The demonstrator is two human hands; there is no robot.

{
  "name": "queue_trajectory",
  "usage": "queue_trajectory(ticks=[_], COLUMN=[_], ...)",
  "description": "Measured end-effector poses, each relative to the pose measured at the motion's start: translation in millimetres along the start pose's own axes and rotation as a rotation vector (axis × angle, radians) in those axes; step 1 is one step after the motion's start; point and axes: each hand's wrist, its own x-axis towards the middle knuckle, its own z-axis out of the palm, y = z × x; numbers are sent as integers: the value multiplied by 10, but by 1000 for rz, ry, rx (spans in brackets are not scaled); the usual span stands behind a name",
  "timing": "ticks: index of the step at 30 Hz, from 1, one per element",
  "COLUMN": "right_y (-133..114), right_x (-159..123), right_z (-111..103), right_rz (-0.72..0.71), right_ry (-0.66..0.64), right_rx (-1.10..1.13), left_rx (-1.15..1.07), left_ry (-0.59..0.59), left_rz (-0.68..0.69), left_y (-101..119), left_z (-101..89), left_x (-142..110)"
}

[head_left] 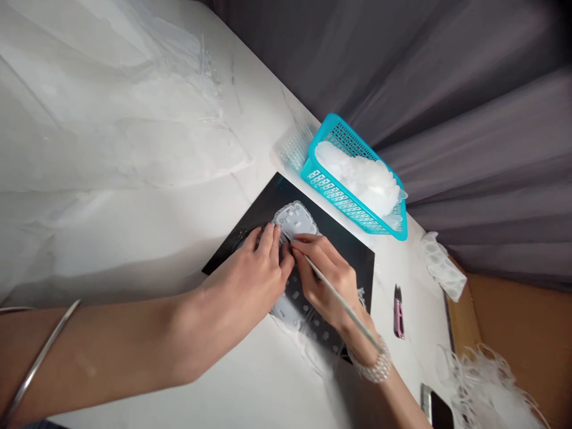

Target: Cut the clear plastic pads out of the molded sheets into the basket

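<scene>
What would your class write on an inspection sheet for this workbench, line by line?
Surface: white marble-patterned table, black mat on it.
Job's things: perforated translucent sheet on the mat; slim tool.
Clutter: pink-handled snips, phone, white scraps, blue basket of white offcuts.
Grips: left hand on the sheet; right hand holds the tool.
Cables: nothing seen.
Surroundings: grey curtain, cardboard.
</scene>
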Motion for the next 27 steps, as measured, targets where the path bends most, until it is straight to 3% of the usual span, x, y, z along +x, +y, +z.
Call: queue_trajectory(ticks=[3, 7, 16, 19, 21, 23, 25, 27], right_y=[100, 119, 110, 72, 86, 190, 402, 668], right_x=[-2, 17, 143, 188, 187, 127, -9, -197], right_z=[108, 113, -14, 22, 44, 4, -142, -379], right_rz=[-95, -53, -103, -101, -53, 117, 377, 594], right_ry=[28, 35, -201, -199, -114, 37, 285, 624], right_rx=[-30, -58, -151, -124, -2, 142, 261, 381], left_rx=[3, 9, 21, -7, -24, -57, -93, -104], left_ry=[-3, 21, 58, 51, 52, 62, 70, 64], left_rz=[-20, -70, -145, -171, -208, -233, -234, -232], left_y=[-1, -3, 36, 61, 80, 96, 111, 123], left_z=[-12, 31, 113, 141, 155, 177, 205, 224], left_x=[5, 39, 40, 52, 66, 77, 79, 69])
